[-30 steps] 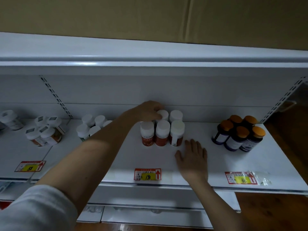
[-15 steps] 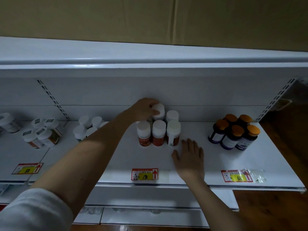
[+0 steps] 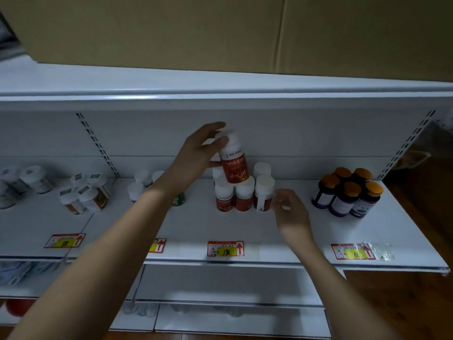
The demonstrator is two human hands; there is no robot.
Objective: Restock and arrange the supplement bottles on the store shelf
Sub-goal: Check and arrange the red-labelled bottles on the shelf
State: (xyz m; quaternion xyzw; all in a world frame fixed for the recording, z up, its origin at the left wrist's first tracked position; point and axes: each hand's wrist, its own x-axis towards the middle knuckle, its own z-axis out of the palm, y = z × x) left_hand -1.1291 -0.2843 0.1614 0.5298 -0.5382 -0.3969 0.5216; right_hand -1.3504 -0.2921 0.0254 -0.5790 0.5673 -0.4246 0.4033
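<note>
My left hand (image 3: pixel 196 153) grips a red-labelled bottle with a white cap (image 3: pixel 232 163) and holds it in the air above a cluster of like red bottles (image 3: pixel 245 195) standing on the white shelf (image 3: pixel 196 227). My right hand (image 3: pixel 290 212) hovers just right of that cluster, lifted off the shelf, fingers loosely curled and holding nothing. Three bottles form the front row; more white caps show behind them.
Dark purple bottles with orange caps (image 3: pixel 348 192) stand at the right. White-capped bottles (image 3: pixel 144 185) and a jumbled group (image 3: pixel 85 192) sit at the left. Price tags (image 3: pixel 225 249) line the shelf's front edge. A cardboard box (image 3: pixel 220 33) lies on the top shelf.
My left hand has lifted a red bottle out of the back row and raised it. My right hand has come up off the shelf and moved toward the cluster.
</note>
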